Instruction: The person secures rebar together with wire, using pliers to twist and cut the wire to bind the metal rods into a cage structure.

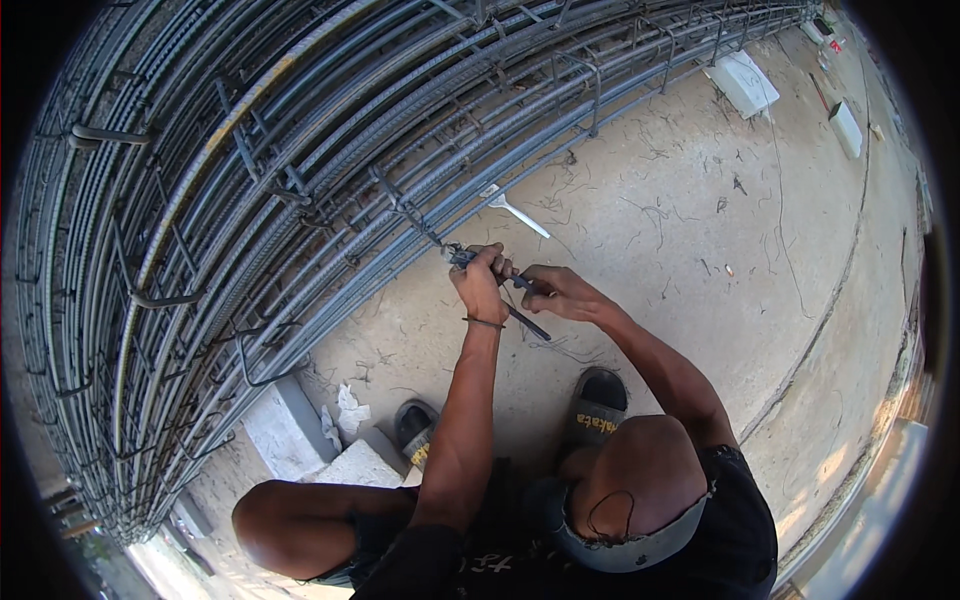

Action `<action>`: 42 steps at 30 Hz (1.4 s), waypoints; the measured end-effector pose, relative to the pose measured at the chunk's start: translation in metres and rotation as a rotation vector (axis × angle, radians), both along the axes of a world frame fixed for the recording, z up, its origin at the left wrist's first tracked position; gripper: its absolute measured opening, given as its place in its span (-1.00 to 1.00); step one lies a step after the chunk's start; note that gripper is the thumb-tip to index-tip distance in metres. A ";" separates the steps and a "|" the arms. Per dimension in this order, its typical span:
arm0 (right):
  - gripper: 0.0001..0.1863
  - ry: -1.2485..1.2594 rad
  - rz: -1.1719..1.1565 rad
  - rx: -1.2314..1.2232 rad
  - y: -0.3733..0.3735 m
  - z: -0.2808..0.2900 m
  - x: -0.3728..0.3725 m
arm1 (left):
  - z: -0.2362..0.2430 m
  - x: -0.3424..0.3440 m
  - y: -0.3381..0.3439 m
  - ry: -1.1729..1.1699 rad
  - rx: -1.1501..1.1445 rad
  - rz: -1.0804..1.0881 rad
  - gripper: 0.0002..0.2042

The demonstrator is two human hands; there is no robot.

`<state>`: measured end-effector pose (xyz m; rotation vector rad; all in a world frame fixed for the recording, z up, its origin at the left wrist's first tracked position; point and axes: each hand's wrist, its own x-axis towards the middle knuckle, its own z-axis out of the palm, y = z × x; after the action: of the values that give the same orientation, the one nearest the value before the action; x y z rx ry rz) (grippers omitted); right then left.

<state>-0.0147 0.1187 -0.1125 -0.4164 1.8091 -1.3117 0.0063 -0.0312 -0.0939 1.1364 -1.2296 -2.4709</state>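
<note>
Both hands work at the near edge of the steel rebar bundle. My left hand is closed around the jaw end of a pair of dark pincers, close beside the outer bars. One dark handle sticks out below my hands, pointing down to the right. My right hand is closed on the other handle, its fingers bent around the end. Just left of my left fingers, a small tangle of tie wire shows at the bars. The jaws are mostly hidden by my fingers.
A white plastic fork-like utensil lies on the concrete floor beyond my hands. Cut wire bits are scattered about. White blocks stand at the far right, and pale blocks lie under the bundle near my sandals. Bent stirrups jut from the bars.
</note>
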 end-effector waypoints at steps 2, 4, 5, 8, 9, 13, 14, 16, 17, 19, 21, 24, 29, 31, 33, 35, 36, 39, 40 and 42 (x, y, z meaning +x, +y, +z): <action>-0.30 0.559 -0.075 0.169 -0.001 0.016 0.031 | -0.003 -0.006 0.007 -0.006 0.040 0.137 -0.95; -0.23 1.166 -0.241 0.451 -0.018 0.003 0.052 | -0.001 -0.020 0.014 -0.021 0.094 0.272 -0.95; -0.34 1.187 -0.381 0.471 -0.025 -0.005 0.046 | -0.001 -0.030 0.017 -0.006 0.092 0.296 -0.94; -0.50 0.939 -0.390 0.513 -0.029 -0.023 0.026 | -0.004 -0.034 0.025 -0.004 0.110 0.356 -0.94; -0.57 0.906 -0.352 0.499 -0.030 -0.028 0.021 | -0.007 -0.034 0.026 -0.019 0.066 0.371 -0.93; -0.75 0.705 -0.152 0.390 -0.037 -0.033 0.017 | -0.010 -0.028 0.018 -0.146 -0.217 0.301 -0.86; -0.75 0.635 -0.098 0.359 -0.035 -0.033 0.021 | -0.009 -0.023 0.018 -0.194 -0.308 0.240 -0.84; -0.71 0.429 -0.058 0.301 -0.034 -0.021 0.024 | -0.008 -0.006 0.010 -0.104 -0.261 0.049 -0.76; -0.69 0.174 -0.031 0.285 -0.036 -0.002 0.024 | -0.011 0.006 0.000 -0.056 -0.204 -0.037 -0.75; -0.69 -0.232 0.055 0.104 -0.039 0.004 0.023 | -0.012 0.024 -0.018 0.090 -0.072 -0.240 -0.71; -0.73 -0.537 0.034 -0.003 -0.031 -0.001 0.028 | -0.010 0.027 -0.023 0.157 0.129 -0.276 -0.77; -0.77 -0.731 0.102 -0.088 -0.035 0.004 0.022 | -0.015 0.024 -0.033 0.180 0.256 -0.255 -0.85; -0.68 -0.345 0.213 0.075 -0.009 0.029 -0.011 | 0.003 0.003 0.009 0.049 0.232 0.092 -0.88; -0.59 0.469 -0.014 0.233 -0.011 0.023 0.005 | 0.000 -0.007 0.012 0.071 0.227 0.221 -0.88; -0.50 1.175 -0.183 0.437 -0.011 0.017 0.029 | 0.006 -0.018 0.021 0.074 0.276 0.343 -0.88; -0.56 1.290 -0.303 0.476 -0.013 -0.005 0.026 | 0.005 -0.026 0.027 0.072 0.296 0.429 -0.89; -0.59 1.353 -0.364 0.498 -0.011 -0.018 0.022 | 0.003 -0.028 0.031 0.057 0.274 0.437 -0.88; -0.72 1.053 -0.253 0.463 -0.011 -0.022 0.008 | 0.000 -0.033 0.032 -0.009 0.124 0.448 -0.84; -0.75 0.952 -0.214 0.430 -0.012 -0.021 0.010 | -0.002 -0.028 0.032 -0.060 0.034 0.442 -0.83; -0.80 0.687 -0.039 0.344 -0.016 -0.020 0.012 | -0.005 -0.011 0.028 -0.093 -0.088 0.357 -0.82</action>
<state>-0.0031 0.1023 -0.1328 -0.6986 2.5661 -0.9014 -0.0047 -0.0032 -0.0990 1.3273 -1.0385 -2.1040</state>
